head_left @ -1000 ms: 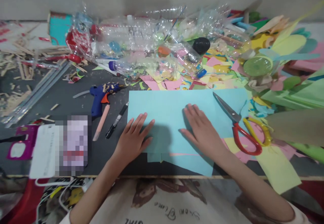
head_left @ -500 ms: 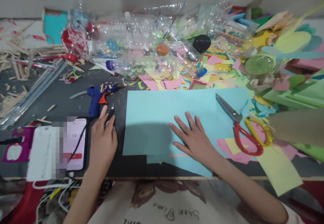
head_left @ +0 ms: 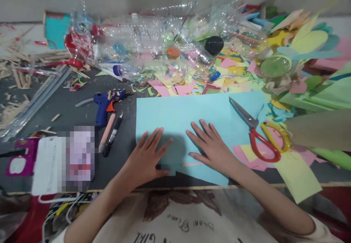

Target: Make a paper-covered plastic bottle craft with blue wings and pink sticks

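Left hand [head_left: 143, 161] back over paper [head_left: 175, 115]

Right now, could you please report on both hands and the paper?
Left hand and right hand open, holding nothing. Flat light-blue paper sheet partly beneath both. Red-and-yellow-handled metal scissors partly over its right end.

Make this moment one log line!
left hand: spread over light-blue paper | right hand: likewise | red-and-yellow-handled metal scissors: beside right hand

The paper [head_left: 175, 113] is light blue, the scissor handles [head_left: 252, 137] red and yellow.
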`<state>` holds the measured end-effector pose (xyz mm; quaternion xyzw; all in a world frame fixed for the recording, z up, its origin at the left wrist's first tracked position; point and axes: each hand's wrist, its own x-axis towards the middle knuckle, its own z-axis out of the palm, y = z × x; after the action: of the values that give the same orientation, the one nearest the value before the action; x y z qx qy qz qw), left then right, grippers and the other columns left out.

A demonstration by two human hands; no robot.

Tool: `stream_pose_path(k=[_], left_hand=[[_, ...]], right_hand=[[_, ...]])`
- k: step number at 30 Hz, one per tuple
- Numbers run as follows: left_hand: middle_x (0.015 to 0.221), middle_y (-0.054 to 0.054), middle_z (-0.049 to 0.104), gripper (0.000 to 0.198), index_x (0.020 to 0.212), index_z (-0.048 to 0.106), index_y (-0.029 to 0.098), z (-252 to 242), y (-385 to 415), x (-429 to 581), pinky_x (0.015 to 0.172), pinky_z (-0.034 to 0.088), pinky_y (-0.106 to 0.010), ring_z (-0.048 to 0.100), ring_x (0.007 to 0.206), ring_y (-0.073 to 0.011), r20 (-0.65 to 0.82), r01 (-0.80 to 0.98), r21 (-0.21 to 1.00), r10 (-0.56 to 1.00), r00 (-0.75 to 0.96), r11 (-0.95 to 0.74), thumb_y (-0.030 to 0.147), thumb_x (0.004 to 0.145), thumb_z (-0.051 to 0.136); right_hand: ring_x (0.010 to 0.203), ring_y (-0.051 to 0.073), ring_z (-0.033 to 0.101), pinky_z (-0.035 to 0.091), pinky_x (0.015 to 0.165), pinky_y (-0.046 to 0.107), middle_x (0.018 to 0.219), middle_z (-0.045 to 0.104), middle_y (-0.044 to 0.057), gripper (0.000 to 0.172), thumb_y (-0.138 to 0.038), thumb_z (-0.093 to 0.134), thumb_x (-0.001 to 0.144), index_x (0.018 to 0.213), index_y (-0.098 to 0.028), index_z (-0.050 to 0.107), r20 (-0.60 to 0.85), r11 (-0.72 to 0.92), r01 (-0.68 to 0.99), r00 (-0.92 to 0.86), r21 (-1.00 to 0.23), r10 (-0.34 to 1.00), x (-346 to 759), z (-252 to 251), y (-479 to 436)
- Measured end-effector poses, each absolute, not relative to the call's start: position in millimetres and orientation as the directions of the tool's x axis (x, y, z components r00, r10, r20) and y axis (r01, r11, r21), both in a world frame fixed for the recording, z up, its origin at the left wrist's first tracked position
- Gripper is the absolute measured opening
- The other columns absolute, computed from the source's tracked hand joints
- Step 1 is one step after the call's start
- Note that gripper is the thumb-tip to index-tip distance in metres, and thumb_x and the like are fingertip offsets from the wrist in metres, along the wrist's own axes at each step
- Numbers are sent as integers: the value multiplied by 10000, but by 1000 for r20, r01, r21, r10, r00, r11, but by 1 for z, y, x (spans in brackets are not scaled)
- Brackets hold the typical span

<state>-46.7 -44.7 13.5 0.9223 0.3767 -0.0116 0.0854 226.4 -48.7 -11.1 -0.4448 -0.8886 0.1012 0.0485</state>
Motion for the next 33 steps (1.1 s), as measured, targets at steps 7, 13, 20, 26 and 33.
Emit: stream_pose_path(k=[7,13,20,26,33], left_hand=[[1478,-167,469,564,1380,504,221,22,-38,-69,1073,419,-442,453,1365,-305,-118,654,119,644,756,-747,507,895,531],[1286,-139,648,334,1046,691,172,31,-22,-74,978,521,-370,607,1210,-239,-38,601,126,602,798,-789,379,963,443],[958,-37,758,448,861,726,226,39,4,-70,884,544,-340,704,862,-170,-106,697,293,703,704,-654,338,1004,317],[1209,-108,686,286,1088,660,168,48,9,-40,995,482,-416,649,1101,-237,67,803,38,803,592,-595,267,971,419],[1442,-164,513,507,1409,460,146,18,-18,-12,1092,391,-468,491,1326,-305,26,775,27,775,631,-632,404,976,406]], right_hand=[[1499,309,181,269,1173,513,1598,294,129,925,-650,510,861,1562,-210,98,-43,648,712,-681,-270,731,243,-8,-51],[1414,326,385,435,1060,506,1502,457,165,641,-558,494,915,1419,-163,455,-18,704,628,-750,-330,661,256,8,-42],[938,205,711,571,723,330,1112,739,91,382,-281,323,1009,1036,-191,693,-71,645,644,-728,-412,682,258,47,-13],[695,196,635,447,568,306,789,668,63,320,-227,363,980,802,-183,625,-61,574,776,-607,-262,792,248,42,4],[808,248,634,481,713,361,884,689,122,251,-172,417,948,873,-137,654,88,523,847,-516,-97,852,240,27,8]])
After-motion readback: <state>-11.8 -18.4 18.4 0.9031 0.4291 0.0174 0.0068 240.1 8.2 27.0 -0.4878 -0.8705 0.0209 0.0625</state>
